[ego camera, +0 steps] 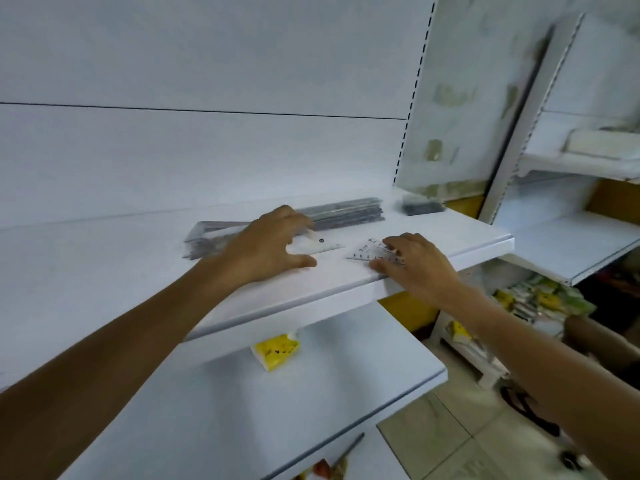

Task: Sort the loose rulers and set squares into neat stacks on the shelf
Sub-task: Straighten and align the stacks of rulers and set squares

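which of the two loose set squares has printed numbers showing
The clear plastic set square under the right hand; black digits show along its edges. The plain set square under the left hand shows only a black dot.

A white shelf (121, 271) is fixed against a white back panel. A stack of rulers (349, 213) is laid along its back. A pile of set squares (207, 237) is set at the left end of that stack. A clear set square (320, 245) is laid flat nearer the front, and a second set square (370, 252) is placed just beside it at the front edge. A small dark bundle (420, 206) is kept at the back right corner.
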{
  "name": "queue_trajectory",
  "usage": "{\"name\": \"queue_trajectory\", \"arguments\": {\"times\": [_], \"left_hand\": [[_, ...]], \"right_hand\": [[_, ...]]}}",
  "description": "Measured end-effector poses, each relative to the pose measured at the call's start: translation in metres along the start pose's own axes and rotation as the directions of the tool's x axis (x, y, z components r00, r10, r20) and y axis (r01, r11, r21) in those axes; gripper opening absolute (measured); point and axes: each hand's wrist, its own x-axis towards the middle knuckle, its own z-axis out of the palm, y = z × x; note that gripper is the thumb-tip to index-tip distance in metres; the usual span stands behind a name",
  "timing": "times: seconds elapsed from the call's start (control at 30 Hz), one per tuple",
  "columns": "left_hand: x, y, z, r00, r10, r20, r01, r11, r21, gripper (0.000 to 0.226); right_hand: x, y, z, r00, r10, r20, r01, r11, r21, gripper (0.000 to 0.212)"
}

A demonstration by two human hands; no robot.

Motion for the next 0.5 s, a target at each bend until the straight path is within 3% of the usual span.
{"name": "queue_trajectory", "arguments": {"times": [0.27, 0.5], "left_hand": [[0.080, 0.051, 0.046, 0.993, -0.084, -0.078, 0.084, 0.996, -0.014, 0.062], [0.135, 0.093, 0.089, 0.984, -0.132, -0.118, 0.131, 0.991, -0.016, 0.068]], "right_hand": [[0.032, 0.100, -0.024, 0.998, -0.055, 0.004, 0.055, 0.998, 0.040, 0.061], [0.056, 0.183, -0.041, 0.999, -0.047, -0.003, 0.047, 0.994, 0.098, 0.062]]}}
